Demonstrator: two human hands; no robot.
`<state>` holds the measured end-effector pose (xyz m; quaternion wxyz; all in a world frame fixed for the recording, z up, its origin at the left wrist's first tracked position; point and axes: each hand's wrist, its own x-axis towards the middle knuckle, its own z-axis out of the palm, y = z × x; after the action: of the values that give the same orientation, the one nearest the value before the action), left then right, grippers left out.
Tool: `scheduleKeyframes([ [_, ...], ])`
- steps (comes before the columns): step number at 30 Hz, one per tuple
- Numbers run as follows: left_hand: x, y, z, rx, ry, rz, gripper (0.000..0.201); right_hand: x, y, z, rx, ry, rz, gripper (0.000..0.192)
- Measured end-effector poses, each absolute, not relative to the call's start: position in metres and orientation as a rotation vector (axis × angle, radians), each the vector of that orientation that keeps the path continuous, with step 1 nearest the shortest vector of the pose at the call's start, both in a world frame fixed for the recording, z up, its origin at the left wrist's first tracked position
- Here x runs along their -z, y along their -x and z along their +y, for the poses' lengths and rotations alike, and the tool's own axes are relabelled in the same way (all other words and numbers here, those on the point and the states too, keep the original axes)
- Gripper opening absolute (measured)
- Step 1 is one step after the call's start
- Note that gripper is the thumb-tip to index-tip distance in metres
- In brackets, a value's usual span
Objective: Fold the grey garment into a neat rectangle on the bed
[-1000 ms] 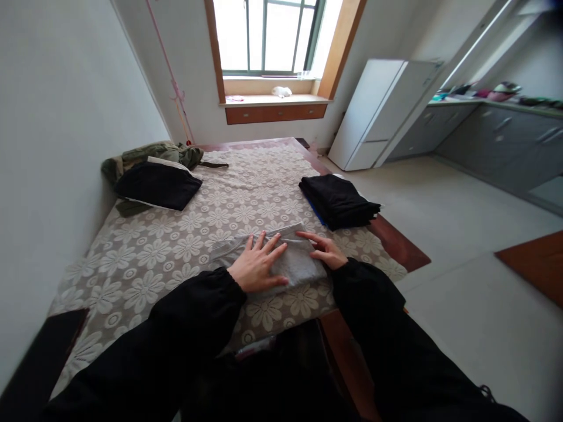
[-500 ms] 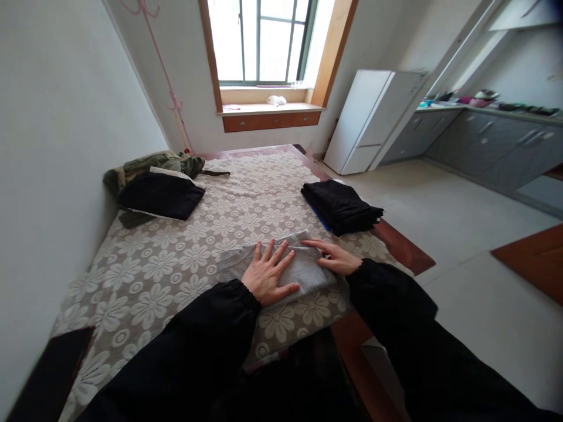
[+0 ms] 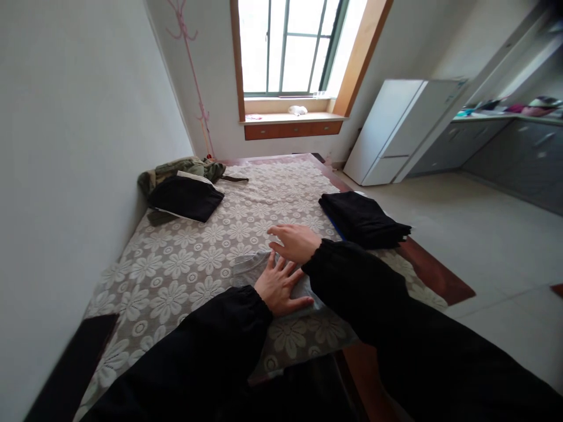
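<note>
A folded light-grey garment (image 3: pixel 247 269) lies near the front edge of the patterned bedspread (image 3: pixel 169 266). My left hand (image 3: pixel 281 288) rests flat on it, fingers spread. Just beyond, my right hand (image 3: pixel 295 242) crosses over the garment's far side, close to the left fingertips. Its fingers are bent but apart, and nothing shows between them; whether they touch the cloth I cannot tell. My right sleeve and both hands hide much of the garment.
To the right sits a stack of folded black clothes (image 3: pixel 363 218). A black folded garment (image 3: pixel 187 198) and an olive-green one (image 3: pixel 178 170) lie by the left wall. Farther back stand a pink coat rack (image 3: pixel 192 67) and a white fridge (image 3: pixel 398 129).
My right hand has moved left from the garment's right end to beyond my left hand. The left hand stays flat on the cloth. The view has turned slightly left.
</note>
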<state>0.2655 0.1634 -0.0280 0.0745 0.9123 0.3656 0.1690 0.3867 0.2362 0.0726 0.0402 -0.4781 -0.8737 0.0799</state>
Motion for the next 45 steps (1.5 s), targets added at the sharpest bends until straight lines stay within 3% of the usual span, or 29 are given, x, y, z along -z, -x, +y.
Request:
scheduleKeyframes([
  [12, 0.024, -0.265, 0.166, -0.515, -2.679, 1.042, 0.078, 0.032, -0.401, 0.275, -0.604, 1.300, -2.361, 0.020],
  [22, 0.019, -0.250, 0.179, -0.462, -2.584, 0.971, 0.074, 0.039, -0.413, 0.286, -0.787, 1.239, -2.196, 0.034],
  [28, 0.023, -0.213, 0.196, -0.651, -2.515, 1.166, 0.038, 0.041, -0.412, 0.286, -0.799, 1.211, -2.179, 0.032],
  [32, 0.028, -0.190, 0.207, -0.791, -2.321, 1.417, 0.029, 0.041, -0.412, 0.286, -0.805, 1.213, -2.171, 0.030],
  [45, 0.022, -0.140, 0.228, -0.548, -1.920, 2.001, 0.045, 0.035, -0.412, 0.282, -0.716, 1.199, -2.314, 0.022],
])
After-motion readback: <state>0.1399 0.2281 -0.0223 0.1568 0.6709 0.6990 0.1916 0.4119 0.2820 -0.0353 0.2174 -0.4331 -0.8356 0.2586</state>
